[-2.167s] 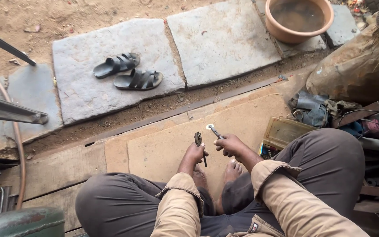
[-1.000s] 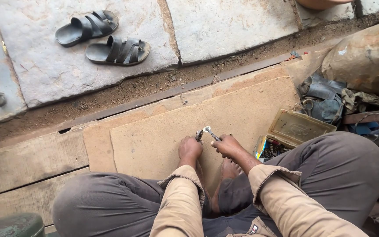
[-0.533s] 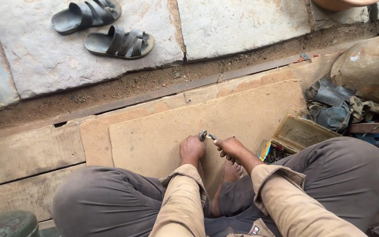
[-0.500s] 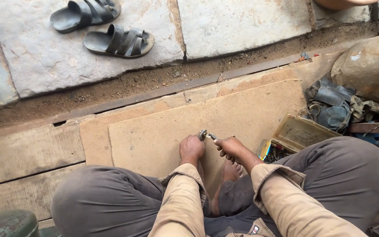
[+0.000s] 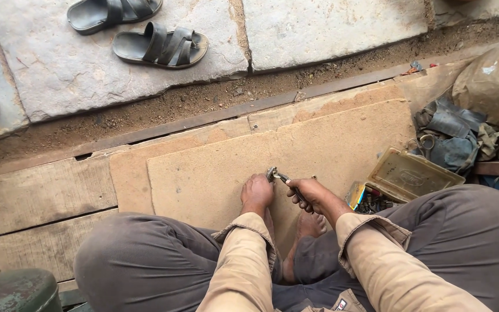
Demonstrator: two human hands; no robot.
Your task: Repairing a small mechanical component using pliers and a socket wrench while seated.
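I sit cross-legged on a brown board (image 5: 215,167) laid over wooden planks. My right hand (image 5: 312,195) grips the handles of metal pliers (image 5: 278,177), whose jaws point left toward my left hand. My left hand (image 5: 256,194) is closed, fingers curled down on the board right at the pliers' jaws; whatever small thing it pinches is hidden. My bare feet (image 5: 310,225) rest between my knees, just under both hands.
An open plastic box (image 5: 411,176) of small parts lies at my right knee, with dark rags (image 5: 449,136) and a brown sack (image 5: 495,86) beyond. Two black sandals (image 5: 160,45) rest on stone slabs (image 5: 319,29) across a dirt strip. A green metal object (image 5: 12,292) sits at bottom left.
The view has tipped down and closer. My hands came together: the pliers, earlier held upright apart from the second tool, now meet my left hand low on the board.
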